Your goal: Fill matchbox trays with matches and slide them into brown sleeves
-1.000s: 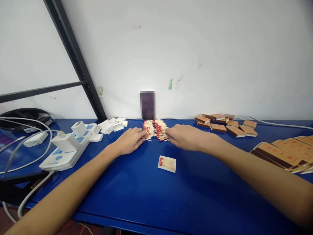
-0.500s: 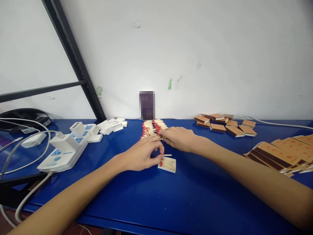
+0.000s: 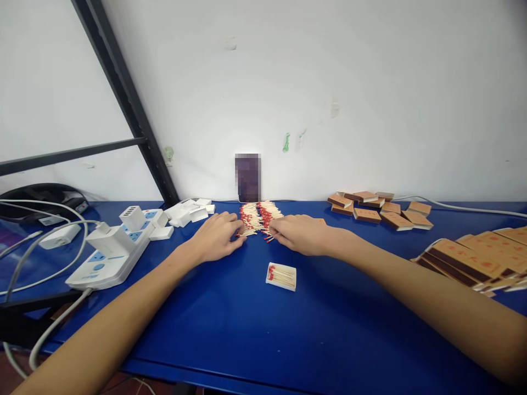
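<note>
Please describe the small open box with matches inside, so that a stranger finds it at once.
On the blue table, find the loose match pile by the wall. The small white tray lies in front of it, nearer the viewer than the right hand. Unlike the white trays heaped at the left, it lies alone, with red-tipped matches inside.

Desk [image 3: 230, 329]: blue.
Middle: match pile [image 3: 257, 215], part-filled tray [image 3: 281, 276] nearer.
Left: power strip [image 3: 109, 252], white trays [image 3: 189, 210].
Right: brown sleeves [image 3: 381, 208]; edge stack [image 3: 473, 255], probably flattened sleeves.
</note>
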`<state>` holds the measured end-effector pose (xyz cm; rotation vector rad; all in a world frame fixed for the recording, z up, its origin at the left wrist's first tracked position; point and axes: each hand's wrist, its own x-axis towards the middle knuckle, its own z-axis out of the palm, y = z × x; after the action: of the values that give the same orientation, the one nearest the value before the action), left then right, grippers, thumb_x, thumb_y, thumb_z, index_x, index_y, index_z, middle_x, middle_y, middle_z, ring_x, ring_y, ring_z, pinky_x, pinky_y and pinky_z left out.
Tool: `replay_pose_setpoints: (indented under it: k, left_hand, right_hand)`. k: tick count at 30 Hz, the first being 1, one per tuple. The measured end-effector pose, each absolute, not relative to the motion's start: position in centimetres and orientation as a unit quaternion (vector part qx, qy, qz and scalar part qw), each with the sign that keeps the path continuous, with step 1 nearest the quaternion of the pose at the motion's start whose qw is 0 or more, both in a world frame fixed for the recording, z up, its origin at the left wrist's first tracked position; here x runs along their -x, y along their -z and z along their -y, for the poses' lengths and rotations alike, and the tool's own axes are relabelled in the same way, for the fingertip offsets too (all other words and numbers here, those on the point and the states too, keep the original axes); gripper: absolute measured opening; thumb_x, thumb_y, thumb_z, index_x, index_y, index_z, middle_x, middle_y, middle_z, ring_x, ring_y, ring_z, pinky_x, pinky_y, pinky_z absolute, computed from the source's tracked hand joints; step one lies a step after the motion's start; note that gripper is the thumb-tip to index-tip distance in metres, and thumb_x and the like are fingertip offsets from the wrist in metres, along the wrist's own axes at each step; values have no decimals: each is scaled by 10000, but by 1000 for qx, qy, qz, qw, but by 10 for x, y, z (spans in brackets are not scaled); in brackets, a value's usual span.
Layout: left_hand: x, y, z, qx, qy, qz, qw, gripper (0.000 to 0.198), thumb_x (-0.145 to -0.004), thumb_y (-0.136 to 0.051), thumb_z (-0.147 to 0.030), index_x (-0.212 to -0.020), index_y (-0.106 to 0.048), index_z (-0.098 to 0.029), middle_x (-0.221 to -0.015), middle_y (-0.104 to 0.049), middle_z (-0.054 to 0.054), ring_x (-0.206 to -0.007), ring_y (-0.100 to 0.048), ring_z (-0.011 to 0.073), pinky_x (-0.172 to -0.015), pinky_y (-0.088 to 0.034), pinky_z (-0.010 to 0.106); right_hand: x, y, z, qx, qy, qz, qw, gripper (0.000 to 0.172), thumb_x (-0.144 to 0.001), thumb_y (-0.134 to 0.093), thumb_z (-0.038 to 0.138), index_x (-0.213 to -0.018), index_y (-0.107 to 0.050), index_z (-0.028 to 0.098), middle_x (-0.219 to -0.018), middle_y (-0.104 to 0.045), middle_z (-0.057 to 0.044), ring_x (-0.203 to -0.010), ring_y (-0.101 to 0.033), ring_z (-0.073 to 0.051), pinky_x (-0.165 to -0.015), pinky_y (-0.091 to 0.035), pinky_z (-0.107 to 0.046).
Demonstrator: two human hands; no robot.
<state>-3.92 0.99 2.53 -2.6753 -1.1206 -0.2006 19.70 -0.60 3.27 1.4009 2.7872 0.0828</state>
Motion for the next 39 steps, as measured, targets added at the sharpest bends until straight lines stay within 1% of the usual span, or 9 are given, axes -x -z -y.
replay_pose_setpoints:
  k: [8, 14, 19, 22, 26, 30, 33, 37, 39]
  left_hand:
    - [41, -19, -16, 919, 51, 378, 98, 211, -960, -413, -281, -878, -574, -172, -892, -583, 61, -834, -542, 203, -735, -390, 326]
    - [41, -18, -14, 929, 52, 361, 68, 202, -965, -393, -249, -869, -550, -166, -895, -588, 64, -824, -538, 199, -729, -392, 320]
    - [34, -19, -7, 930, 28, 352, 105, 228, -988, -354, -245, -926, -556, -158, -932, -598, 73, -828, -534, 208, -745, -392, 342]
    - [31, -21, -4, 929, 29, 351, 115, 228, -991, -354, -254, -929, -551, -159, -955, -600, 76, -830, -529, 209, -749, -388, 347]
    - [27, -24, 4, 939, 77, 327, 79, 204, -986, -368, -253, -928, -544, -166, -944, -595, 58, -813, -519, 189, -751, -382, 333]
    - [19, -29, 18, 956, 115, 270, -9, 181, -974, -408, -260, -931, -564, -178, -924, -585, 36, -819, -526, 165, -767, -396, 306]
    - [11, -30, 29, 966, 109, 225, -61, 153, -952, -463, -252, -926, -599, -187, -907, -582, 26, -823, -536, 156, -764, -402, 287]
    - [4, -29, 38, 972, 98, 199, -80, 128, -925, -504, -225, -914, -626, -187, -896, -584, 24, -824, -539, 152, -773, -404, 280]
    - [4, -28, 39, 972, 102, 200, -76, 114, -913, -516, -226, -906, -624, -187, -881, -581, 21, -808, -533, 151, -761, -401, 280]
  right_hand:
    - [-194, -29, 8, -452, -9, -892, 19, 198, -971, -390, 262, -1004, -575, 198, -1022, -678, -94, -851, -635, -228, -615, -372, -298]
    - [-197, -41, 13, -447, 14, -893, 42, 192, -949, -403, 238, -903, -581, 180, -886, -665, -87, -739, -601, -200, -588, -346, -291]
    - [-198, -71, 30, -389, 150, -908, 33, 159, -907, -431, 238, -817, -551, 185, -767, -612, -25, -639, -512, -139, -566, -344, -259]
    - [-192, -82, 44, -378, 195, -901, 86, 146, -876, -437, 220, -761, -520, 188, -700, -571, -2, -577, -450, -125, -515, -303, -261]
    - [-193, -85, 49, -404, 153, -892, 130, 176, -881, -423, 212, -727, -504, 187, -671, -551, -10, -550, -426, -129, -501, -282, -279]
    - [-210, -85, 36, -473, 87, -871, 99, 180, -901, -409, 230, -827, -567, 187, -753, -594, -43, -580, -482, -152, -516, -311, -282]
    - [-218, -80, 26, -471, 105, -870, 100, 156, -848, -484, 195, -959, -593, 208, -866, -618, -44, -658, -534, -163, -540, -342, -266]
    - [-216, -73, 20, -430, 142, -883, 126, 264, -765, -568, 154, -1017, -616, 215, -865, -622, -22, -706, -552, -163, -566, -360, -250]
    - [-213, -70, 19, -419, 149, -887, 128, 260, -749, -589, 165, -1000, -636, 217, -845, -624, -12, -699, -552, -158, -567, -357, -247]
